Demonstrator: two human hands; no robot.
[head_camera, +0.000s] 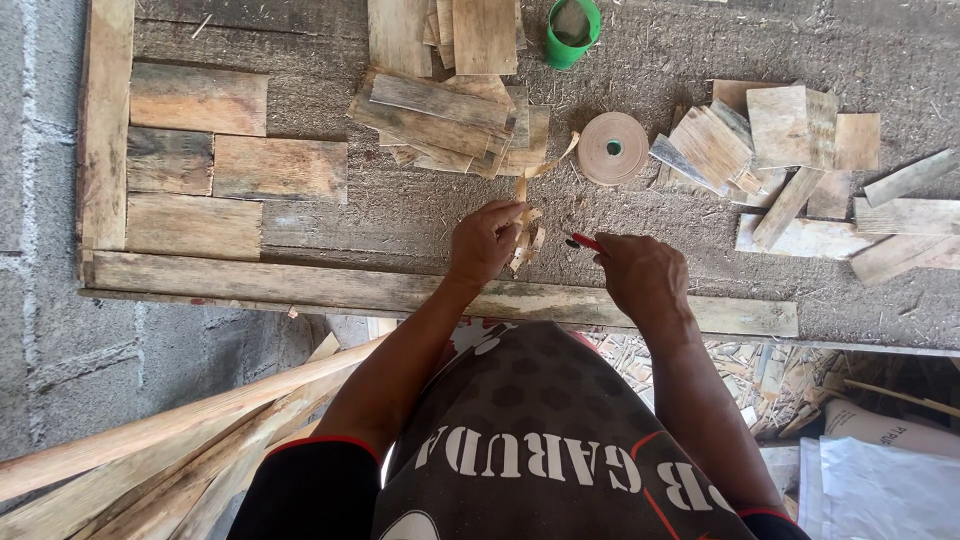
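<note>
**Brown tape pinched over a rough wooden board**

Brown paper tape (527, 205) runs in a loose strip from the roll (613, 148) down to the left hand (486, 242), whose thumb and fingers are pressed together on it, with short crumpled pieces hanging just below the fingertips. The roll lies flat on the board (640, 70), well apart from both hands.

The right hand (641, 275) is curled around a small red-handled tool (583, 241); only the tool's tip shows past the knuckles, pointing toward the tape, so what kind of tool it is cannot be told.

Behind the left hand sits a pile of thin wood slats (450, 110). A second scatter of slats (790, 160) lies to the right of the roll. A green cup (572, 35) stands at the far edge. Several flat planks (200, 150) are laid side by side at the left, inside a wooden frame (400, 288) whose near rail runs under both wrists. Long strips of wood (150, 440) lean below the board.
</note>
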